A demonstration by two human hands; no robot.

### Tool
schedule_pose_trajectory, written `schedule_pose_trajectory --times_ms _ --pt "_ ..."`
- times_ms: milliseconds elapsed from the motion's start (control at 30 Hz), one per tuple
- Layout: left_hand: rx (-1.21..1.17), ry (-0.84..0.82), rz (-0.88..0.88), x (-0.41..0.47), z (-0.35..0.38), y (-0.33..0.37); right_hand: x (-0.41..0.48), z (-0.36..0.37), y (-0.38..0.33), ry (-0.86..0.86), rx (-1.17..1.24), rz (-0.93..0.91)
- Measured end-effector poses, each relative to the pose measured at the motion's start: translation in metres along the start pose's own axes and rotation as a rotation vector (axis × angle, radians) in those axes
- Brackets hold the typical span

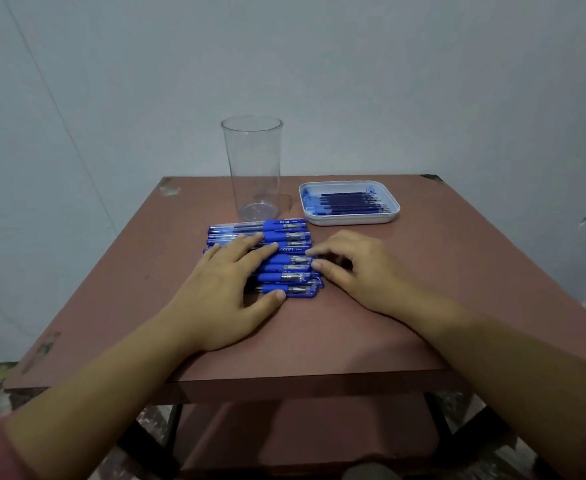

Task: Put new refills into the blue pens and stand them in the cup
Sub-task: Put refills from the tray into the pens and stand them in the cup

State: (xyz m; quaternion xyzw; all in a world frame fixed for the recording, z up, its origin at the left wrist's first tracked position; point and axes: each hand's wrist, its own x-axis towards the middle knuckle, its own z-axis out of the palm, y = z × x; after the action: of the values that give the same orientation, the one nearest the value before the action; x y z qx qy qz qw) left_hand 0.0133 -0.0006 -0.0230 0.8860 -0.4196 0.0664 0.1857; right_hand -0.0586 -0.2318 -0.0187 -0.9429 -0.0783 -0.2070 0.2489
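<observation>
Where pens (286,233) lie | reddish table (319,334), corner (169,189) seemingly chipped | grey wall (388,81) behind

I see blue pens (286,235) on a reddish-brown table (353,327), a clear cup (253,168), and dark blue refills (350,202) in a white tray (350,221).

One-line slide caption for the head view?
Left hand flat on a row of blue pens, right hand at their ends; empty clear cup and white tray of refills behind.
</observation>
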Motion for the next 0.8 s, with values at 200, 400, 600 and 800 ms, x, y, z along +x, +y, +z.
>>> schedule_pose_trajectory --times_ms 200,400,600,800 --pt "-0.041 0.025 0.011 0.002 -0.002 -0.002 -0.001 -0.001 -0.001 -0.008 0.133 0.081" --pt "-0.042 0.110 0.207 0.039 -0.018 0.006 0.000 -0.004 0.000 0.120 0.326 0.146" --pt "-0.212 0.088 0.253 0.067 -0.017 0.006 0.000 -0.005 0.003 0.173 0.412 0.155" --pt "-0.262 0.128 0.291 0.069 -0.009 0.003 0.001 -0.005 0.003 0.182 0.443 0.131"
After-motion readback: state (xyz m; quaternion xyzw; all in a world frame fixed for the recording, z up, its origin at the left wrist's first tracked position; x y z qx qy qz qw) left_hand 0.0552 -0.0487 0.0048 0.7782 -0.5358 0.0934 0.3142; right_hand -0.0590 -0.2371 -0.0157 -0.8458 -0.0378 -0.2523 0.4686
